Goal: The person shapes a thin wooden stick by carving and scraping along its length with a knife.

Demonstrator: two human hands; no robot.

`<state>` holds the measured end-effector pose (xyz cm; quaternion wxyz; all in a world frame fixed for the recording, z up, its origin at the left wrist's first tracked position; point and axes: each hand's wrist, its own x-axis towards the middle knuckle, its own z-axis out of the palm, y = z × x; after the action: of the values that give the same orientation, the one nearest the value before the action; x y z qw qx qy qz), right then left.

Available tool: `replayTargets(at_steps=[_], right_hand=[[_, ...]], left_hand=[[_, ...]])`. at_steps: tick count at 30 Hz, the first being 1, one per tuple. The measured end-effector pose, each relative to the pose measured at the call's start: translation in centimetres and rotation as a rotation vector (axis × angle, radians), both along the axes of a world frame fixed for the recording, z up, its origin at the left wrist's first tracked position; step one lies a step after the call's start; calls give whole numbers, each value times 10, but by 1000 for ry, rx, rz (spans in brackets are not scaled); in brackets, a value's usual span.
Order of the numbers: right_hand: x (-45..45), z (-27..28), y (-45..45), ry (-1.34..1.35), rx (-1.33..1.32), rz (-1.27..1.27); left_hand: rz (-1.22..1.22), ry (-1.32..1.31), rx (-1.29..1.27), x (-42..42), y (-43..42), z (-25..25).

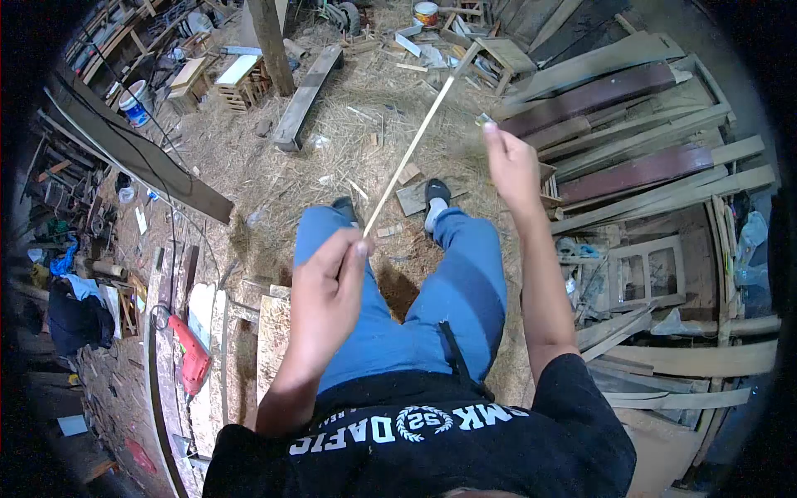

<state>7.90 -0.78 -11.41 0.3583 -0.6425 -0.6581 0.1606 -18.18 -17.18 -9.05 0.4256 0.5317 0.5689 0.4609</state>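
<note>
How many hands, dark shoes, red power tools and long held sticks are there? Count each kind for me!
Bare hands: 2
Dark shoes: 2
Red plastic power tool on the boards: 1
Long, thin, pale wooden stick held: 1
Total: 6

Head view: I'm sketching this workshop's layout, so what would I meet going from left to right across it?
White plastic bucket with blue markings → red handheld power tool → left hand → thin pale wooden strip → right hand → pale rectangular window-like frame.
</note>
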Motion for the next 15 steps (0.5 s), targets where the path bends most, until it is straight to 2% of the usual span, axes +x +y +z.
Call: replayTargets(at_steps=[2,4,5,6,7,8,12,14,15], right_hand=[[9,-5,6,104,-28,-27],[-28,-8,-26,224,190,154],[-34,-17,-36,139,77,260],[-52,-3,-56,66,85,350],[-60,-5,-64,-165,178,440],[-63,-10,-70,-215,210,536],[-62,-9,-70,-159,427,623],[-41,-28,-47,-240,327,472],[-36,-17,-27,-114,-1,201]], left_hand=[[-25,61,-71,-5,0,-10],[14,31,-38,-5,4,-23],[50,2,3,-4,8,-26],[47,0,7,-4,10,-26],[52,14,30,-2,11,-24],[59,28,53,-1,12,-22],[51,111,41,-1,4,-11],[50,206,82,3,0,2],[46,205,83,3,-4,1]])
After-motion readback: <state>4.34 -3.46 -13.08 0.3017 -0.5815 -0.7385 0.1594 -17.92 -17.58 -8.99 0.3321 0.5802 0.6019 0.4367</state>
